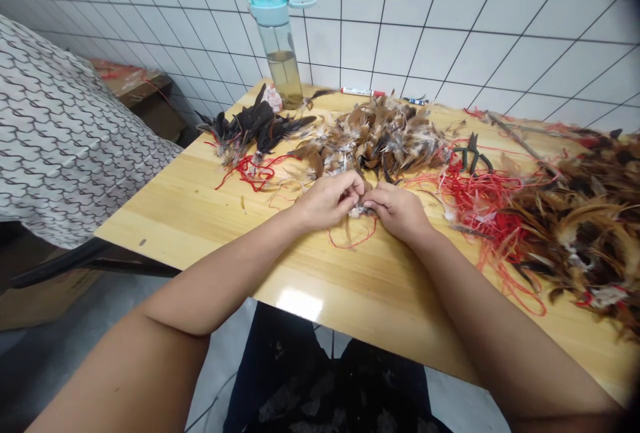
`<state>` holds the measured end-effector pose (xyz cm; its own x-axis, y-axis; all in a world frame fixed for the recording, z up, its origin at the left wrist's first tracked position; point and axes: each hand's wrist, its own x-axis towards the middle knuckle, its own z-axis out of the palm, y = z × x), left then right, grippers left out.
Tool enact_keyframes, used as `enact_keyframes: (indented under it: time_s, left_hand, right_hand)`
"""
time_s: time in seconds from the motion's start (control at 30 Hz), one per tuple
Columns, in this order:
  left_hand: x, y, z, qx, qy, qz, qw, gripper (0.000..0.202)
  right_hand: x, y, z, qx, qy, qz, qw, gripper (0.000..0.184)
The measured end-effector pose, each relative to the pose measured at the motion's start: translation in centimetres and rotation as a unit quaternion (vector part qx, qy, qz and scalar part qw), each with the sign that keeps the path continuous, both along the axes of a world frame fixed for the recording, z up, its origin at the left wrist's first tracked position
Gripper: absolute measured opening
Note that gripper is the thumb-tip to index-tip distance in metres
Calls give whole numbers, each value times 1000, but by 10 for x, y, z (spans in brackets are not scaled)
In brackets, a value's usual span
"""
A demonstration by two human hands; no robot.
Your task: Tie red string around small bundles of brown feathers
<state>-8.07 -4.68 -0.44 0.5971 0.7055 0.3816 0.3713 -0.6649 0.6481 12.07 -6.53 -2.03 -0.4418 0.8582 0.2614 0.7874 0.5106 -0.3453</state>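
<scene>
two hands (327, 201) (397, 213), one feather tuft (357, 211) between; three feather heaps (255, 123) (373, 136) (585, 219), two red string tangles (253, 173) (480, 203), two pens (363, 92) (415, 100), one pliers (473, 155), one water bottle (277, 53) on counter (320, 273).

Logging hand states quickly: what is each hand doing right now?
Left hand: closed, pinching a pale feather tuft.
Right hand: closed, pinching the same tuft.

A whitish feather tuft (356, 211) shows against brown-and-cream feathers (373, 139), with glossy black feathers (255, 123) and bright red string (253, 173) on a honey-yellow wooden table (200, 219); white wall tiles (450, 26) show thin black grout lines, and a grey wave pattern covers the white cloth (60, 133)
</scene>
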Motion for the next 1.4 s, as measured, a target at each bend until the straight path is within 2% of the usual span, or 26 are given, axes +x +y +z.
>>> enact_keyframes:
  time_s: [0.13, 0.3, 0.57, 0.7, 0.9, 1.2, 1.4]
  left_hand:
    - [0, 0, 1, -12, 6, 3, 1000, 12]
    - [-1, 1, 2, -12, 7, 19, 1000, 13]
    - [-2, 2, 3, -10, 8, 23, 1000, 16]
    - [-2, 2, 3, -9, 9, 24, 1000, 15]
    - [-1, 2, 1, -6, 10, 18, 1000, 14]
    - [0, 2, 1, -7, 18, 10, 1000, 16]
    - [1, -2, 4, -10, 50, 13, 999, 18]
  right_hand:
    - [-2, -3, 4, 42, -41, -28, 998, 17]
    - [-3, -5, 8, 84, -13, -49, 995, 19]
    - [1, -3, 4, 39, 41, 5, 998, 23]
    - [3, -1, 3, 30, 60, 11, 998, 21]
    - [4, -1, 0, 53, 14, 11, 998, 24]
    - [1, -4, 1, 146, -88, 34, 985, 27]
    - [-2, -6, 7, 172, -124, -11, 977, 29]
